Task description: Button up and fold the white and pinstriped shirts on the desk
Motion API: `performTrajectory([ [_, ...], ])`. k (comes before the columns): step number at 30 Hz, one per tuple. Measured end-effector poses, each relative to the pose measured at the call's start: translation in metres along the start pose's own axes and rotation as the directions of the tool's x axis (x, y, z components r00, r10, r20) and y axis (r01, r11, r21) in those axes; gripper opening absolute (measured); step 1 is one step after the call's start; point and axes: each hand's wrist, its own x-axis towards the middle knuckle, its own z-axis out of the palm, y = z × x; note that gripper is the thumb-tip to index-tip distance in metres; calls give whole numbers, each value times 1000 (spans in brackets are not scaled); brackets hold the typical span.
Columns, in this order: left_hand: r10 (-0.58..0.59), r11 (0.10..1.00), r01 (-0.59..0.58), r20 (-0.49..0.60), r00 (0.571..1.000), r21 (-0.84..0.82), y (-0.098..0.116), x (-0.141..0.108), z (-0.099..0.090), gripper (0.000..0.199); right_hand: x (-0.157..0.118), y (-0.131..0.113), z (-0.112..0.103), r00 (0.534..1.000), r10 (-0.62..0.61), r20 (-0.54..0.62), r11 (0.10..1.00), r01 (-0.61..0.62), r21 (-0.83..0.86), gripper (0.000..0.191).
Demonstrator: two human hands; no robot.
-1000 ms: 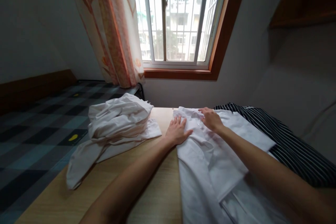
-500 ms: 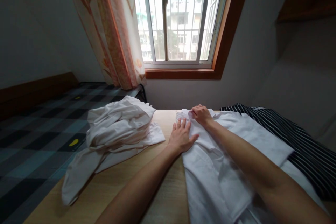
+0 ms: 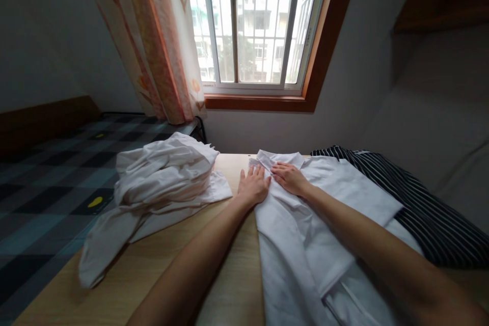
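Observation:
A white collared shirt (image 3: pixel 290 234) lies spread over the right part of the wooden table (image 3: pixel 229 265), its collar (image 3: pixel 280 157) toward the window. My left hand (image 3: pixel 253 183) rests on the shirt's left edge just below the collar, fingers stretched out. Beside it, my right hand (image 3: pixel 289 178) lies flat on the cloth near the collar, fingers extended and close together. Neither hand grips anything. The front of the shirt has soft creases, and part of it is hidden under my right forearm.
On the table's left lies a heap of white cloth (image 3: pixel 164 173), one end trailing toward me. A black striped cloth (image 3: pixel 412 198) sits at the right. Further left is a bed with checked bedding (image 3: pixel 38 204). A curtain (image 3: pixel 160 46) hangs beside the window (image 3: pixel 252 35).
My right hand has let go of the collar area and flattened on the shirt, and the collar now shows. My left fingers have drawn closer together. The whole view has shifted slightly.

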Motion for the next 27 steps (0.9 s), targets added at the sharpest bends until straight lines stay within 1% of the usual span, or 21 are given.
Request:
performTrajectory([
  [3, 25, 999, -26, 16, 1000, 27, -5, 3, -2, 54, -28, -16, -8, 996, -53, 70, 997, 49, 53, 37],
  [6, 75, 997, -75, 30, 997, 20, -11, 5, -5, 53, -66, -36, -17, 983, -115, 146, 984, 92, 155, 45],
  [9, 99, 995, -99, 12, 995, 3, -14, 0, -11, 50, -105, -45, -23, 985, -69, 155, 982, 40, 183, 49],
  [10, 80, 997, -80, -19, 997, 0, -14, -3, -13, 48, -114, -45, -25, 989, -46, 140, 982, 19, 190, 49],
  [12, -28, 1000, 27, -120, 992, -8, -13, -12, -20, 46, -125, -40, -27, 996, 0, 89, 967, -23, 252, 45],
  [13, -108, 994, 105, -164, 980, -29, -12, -16, -24, 45, -125, -36, -28, 998, 48, 49, 952, -60, 301, 42],
  [14, -191, 981, 182, -182, 965, -63, -10, -20, -27, 45, -123, -32, -29, 992, 125, 7, 929, -120, 349, 39],
  [15, -264, 963, 250, -169, 949, -103, -9, -22, -31, 46, -117, -28, -29, 972, 232, -23, 901, -206, 382, 37],
  [16, -316, 945, 298, -135, 939, -137, -7, -25, -35, 48, -108, -25, -29, 937, 347, -39, 867, -305, 395, 36],
  [17, -344, 932, 327, -93, 934, -158, -6, -26, -38, 48, -98, -22, -29, 892, 450, -41, 830, -401, 389, 35],
  [18, -355, 926, 342, -58, 933, -163, -5, -27, -40, 47, -87, -21, -29, 849, 528, -36, 797, -480, 367, 35],
  [19, -351, 928, 341, -41, 935, -153, -4, -27, -41, 45, -77, -20, -28, 817, 575, -26, 775, -535, 337, 36],
  [20, -337, 935, 329, -42, 941, -134, -3, -28, -42, 42, -67, -20, -26, 802, 596, -18, 767, -563, 307, 36],
  [23, -286, 955, 279, -61, 956, -97, -3, -29, -41, 35, -50, -24, -20, 804, 594, -27, 785, -571, 240, 27],
  [27, -268, 961, 261, -87, 959, -91, -5, -28, -37, 30, -49, -29, -12, 807, 587, -58, 802, -572, 171, 20],
])
